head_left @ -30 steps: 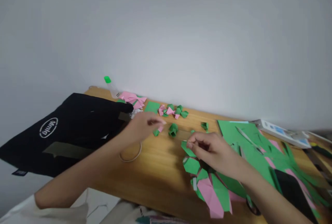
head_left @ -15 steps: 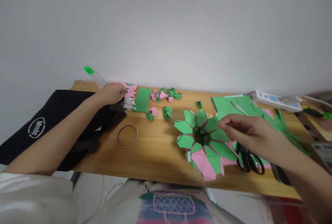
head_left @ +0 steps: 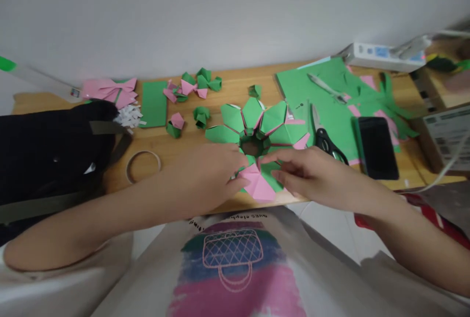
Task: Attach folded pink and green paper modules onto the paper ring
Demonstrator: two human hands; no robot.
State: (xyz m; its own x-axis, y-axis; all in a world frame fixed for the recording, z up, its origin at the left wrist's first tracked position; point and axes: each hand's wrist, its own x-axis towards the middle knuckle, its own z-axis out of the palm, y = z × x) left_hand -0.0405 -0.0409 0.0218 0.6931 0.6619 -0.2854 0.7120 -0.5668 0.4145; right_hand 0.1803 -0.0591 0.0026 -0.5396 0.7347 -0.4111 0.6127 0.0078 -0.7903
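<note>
A folded paper flower (head_left: 253,111) with green petals, pink edges and an open dark middle lies at the table's front. One pink folded paper petal (head_left: 259,187) sits at its near side. My left hand (head_left: 216,172) grips the flower's near left side, thumb and fingers closing around the edge beside the pink petal. On the other side of that petal, my right hand (head_left: 312,175) has its index finger at the flower's inner rim and its thumb on a green petal. The fingertips partly hide the paper between them.
Several folded green and pink pieces (head_left: 201,116) lie behind. At left are a tape ring (head_left: 128,169), white paper scraps (head_left: 129,115), a green paper stack (head_left: 154,104) and a black bag (head_left: 47,150). Scissors (head_left: 323,141), a phone (head_left: 377,148) and a power strip (head_left: 385,56) are at right.
My left hand has come from the pink paper at the far left to the flower. My right hand has moved to the flower's near side. The view has tilted down.
</note>
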